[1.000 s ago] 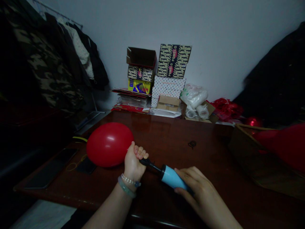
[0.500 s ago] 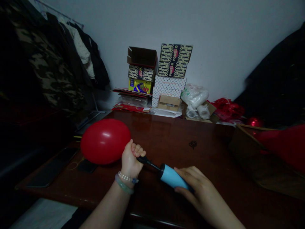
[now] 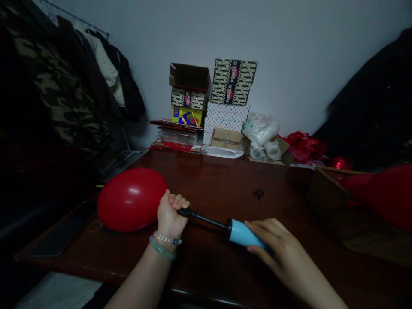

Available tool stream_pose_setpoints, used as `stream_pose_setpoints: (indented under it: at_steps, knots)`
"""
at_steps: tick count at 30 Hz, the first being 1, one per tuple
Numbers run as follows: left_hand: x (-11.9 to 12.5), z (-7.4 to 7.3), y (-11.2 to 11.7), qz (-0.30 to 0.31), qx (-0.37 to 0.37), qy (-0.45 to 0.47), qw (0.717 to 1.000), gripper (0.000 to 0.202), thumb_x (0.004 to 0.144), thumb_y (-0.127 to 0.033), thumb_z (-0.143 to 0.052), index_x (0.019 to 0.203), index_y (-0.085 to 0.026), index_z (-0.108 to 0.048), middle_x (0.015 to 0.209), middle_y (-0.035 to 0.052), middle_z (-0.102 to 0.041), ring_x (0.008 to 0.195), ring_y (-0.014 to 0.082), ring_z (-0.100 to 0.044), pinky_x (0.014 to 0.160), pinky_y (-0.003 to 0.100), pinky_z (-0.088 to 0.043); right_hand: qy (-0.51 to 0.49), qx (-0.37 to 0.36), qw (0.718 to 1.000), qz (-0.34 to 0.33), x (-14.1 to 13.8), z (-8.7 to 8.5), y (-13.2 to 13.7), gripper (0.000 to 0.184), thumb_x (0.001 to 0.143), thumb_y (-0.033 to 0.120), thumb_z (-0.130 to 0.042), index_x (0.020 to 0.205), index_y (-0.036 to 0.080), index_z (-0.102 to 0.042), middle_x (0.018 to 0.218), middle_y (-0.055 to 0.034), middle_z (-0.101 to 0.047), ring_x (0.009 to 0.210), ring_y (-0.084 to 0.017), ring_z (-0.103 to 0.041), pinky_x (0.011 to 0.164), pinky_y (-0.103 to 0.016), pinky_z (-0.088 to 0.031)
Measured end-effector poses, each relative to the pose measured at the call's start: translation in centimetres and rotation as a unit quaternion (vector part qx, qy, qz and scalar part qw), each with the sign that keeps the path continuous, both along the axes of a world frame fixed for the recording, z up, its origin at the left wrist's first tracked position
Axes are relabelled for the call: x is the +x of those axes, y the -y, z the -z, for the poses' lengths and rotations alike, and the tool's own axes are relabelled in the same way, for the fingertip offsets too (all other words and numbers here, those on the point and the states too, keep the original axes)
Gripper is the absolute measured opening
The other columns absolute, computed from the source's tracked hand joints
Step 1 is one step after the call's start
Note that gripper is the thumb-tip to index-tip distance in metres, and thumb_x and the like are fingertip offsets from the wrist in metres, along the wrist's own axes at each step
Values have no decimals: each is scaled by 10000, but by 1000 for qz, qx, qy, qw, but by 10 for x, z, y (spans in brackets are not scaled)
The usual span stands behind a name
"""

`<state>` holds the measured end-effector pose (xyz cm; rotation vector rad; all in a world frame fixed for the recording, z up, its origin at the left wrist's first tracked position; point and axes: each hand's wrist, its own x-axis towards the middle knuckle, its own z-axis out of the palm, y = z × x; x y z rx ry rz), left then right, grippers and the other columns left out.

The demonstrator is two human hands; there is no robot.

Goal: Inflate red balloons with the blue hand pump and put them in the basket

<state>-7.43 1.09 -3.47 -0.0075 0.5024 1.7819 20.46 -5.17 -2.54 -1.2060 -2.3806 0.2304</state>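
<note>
A red balloon (image 3: 130, 199), rounded and swollen, juts out to the left of my left hand (image 3: 172, 214). That hand is closed around the black end of a hand pump, right where the balloon's neck meets it; the neck itself is hidden by my fingers. From there a thin black rod runs right into the pump's light blue barrel (image 3: 246, 234). My right hand (image 3: 273, 244) is wrapped around the far end of this barrel. A beaded bracelet and a pale green bangle circle my left wrist.
On the brown table (image 3: 206, 171) lie a dark flat phone-like slab (image 3: 64, 231) and a small black coiled item (image 3: 258, 194). A box (image 3: 331, 214) with red balloons stands at right. Stacked cartons (image 3: 227, 116) and plastic bags (image 3: 260, 128) line the wall.
My hands have drawn apart, so more of the pump's rod shows. The left hand and balloon have shifted left, and the right hand has moved right with the barrel.
</note>
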Motion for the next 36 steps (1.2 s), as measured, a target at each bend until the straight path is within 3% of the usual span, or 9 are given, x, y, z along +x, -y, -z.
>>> stream_pose_setpoints:
  at_steps: [14,20,27,32,36]
  knots:
    - [33,3,19,57,-6,-17,998,465,895,-258,-509,497,-190,-278,424,-80,-209,336,48,-225,386,207,-231,-31,-1,1000,-5,-48,15,16,384,907,260,-584,1288,232,-542,1115,-105,-629,978,-248,-592,850,-424,-532]
    - [24,3,11,55,9,-12,998,480,915,-309,-500,508,-192,-273,432,-79,-209,339,51,-234,385,208,-230,-30,-28,999,-21,-35,14,9,409,905,271,-594,1309,256,-528,1143,-91,-630,1010,-244,-587,882,-422,-520]
    - [1,-2,1,9,3,1,1000,454,918,-288,-494,532,-195,-275,432,-81,-224,334,54,-249,380,205,-236,-21,-64,997,-25,2,2,-1,385,899,315,-607,1281,283,-571,1154,-72,-654,1016,-233,-606,891,-399,-518]
    - [5,-1,0,-2,-9,-1,1000,436,928,-251,-461,534,-192,-282,431,-80,-232,331,51,-248,383,203,-236,-2,-73,997,-20,11,2,-5,380,906,322,-593,1281,265,-574,1155,-84,-651,1018,-245,-601,895,-417,-513]
    - [11,4,1,0,-9,-1,1000,449,935,-285,-456,533,-192,-280,436,-81,-221,333,50,-242,389,203,-238,8,-38,999,-11,7,6,-5,387,902,293,-592,1287,267,-569,1149,-79,-650,1002,-240,-606,878,-407,-526]
